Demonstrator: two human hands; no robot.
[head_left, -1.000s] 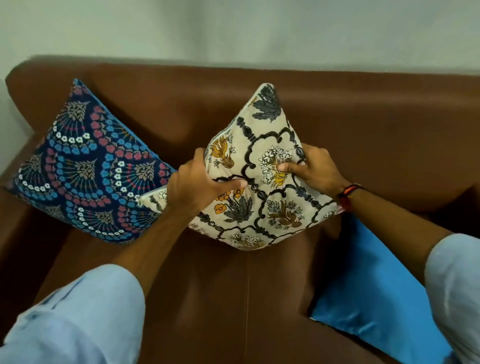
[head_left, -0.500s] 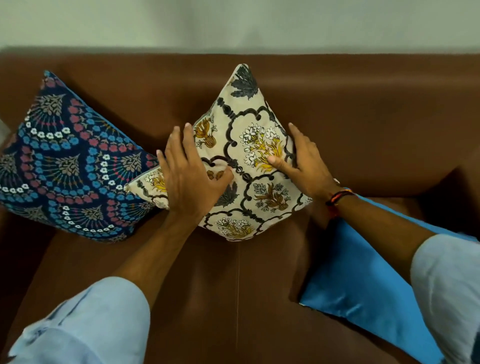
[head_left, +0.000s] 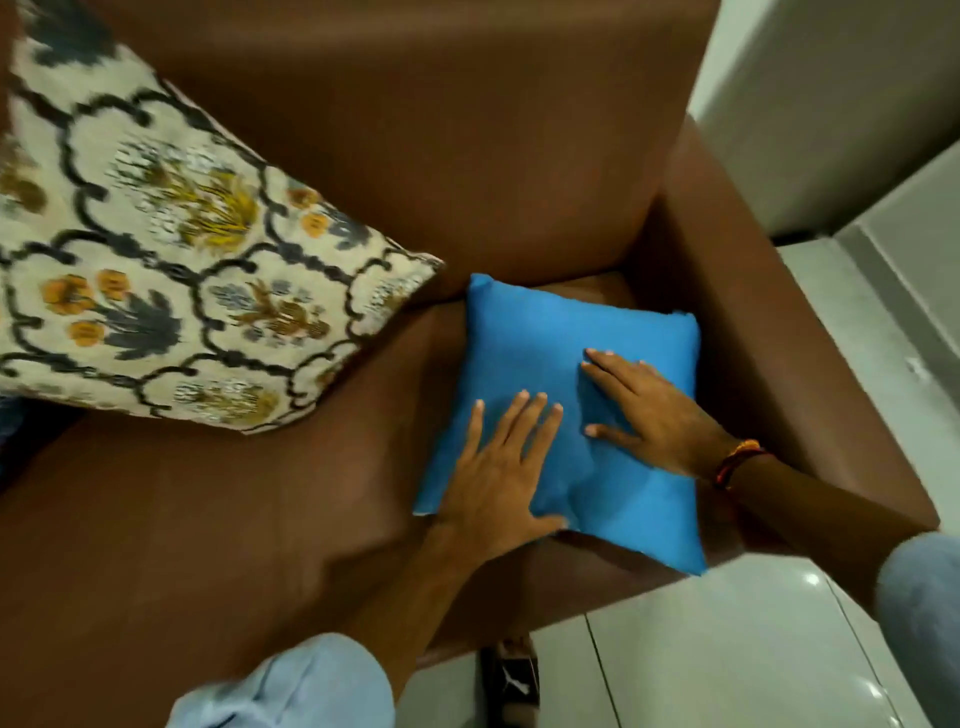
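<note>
A plain blue cushion (head_left: 535, 338) lies flat on the seat of a brown sofa (head_left: 218, 519), close to its right armrest. My left hand (head_left: 498, 467) rests on the cushion's lower left part with fingers straight and spread. My right hand (head_left: 649, 410) lies flat on the cushion's right half, fingers pointing left; a red-orange thread band circles its wrist. A cream cushion with a black lattice and yellow flowers (head_left: 171, 260) leans against the backrest at the left, free of both hands.
The sofa's right armrest (head_left: 769, 322) runs beside the blue cushion. Glossy pale floor tiles (head_left: 727, 649) lie beyond the seat's front edge, with a dark shoe (head_left: 511, 680) on them. A pale wall (head_left: 831, 104) stands at the right.
Both hands have left the cream floral cushion and moved right onto the blue cushion. The view has swung right, so the dark blue patterned cushion is out of sight.
</note>
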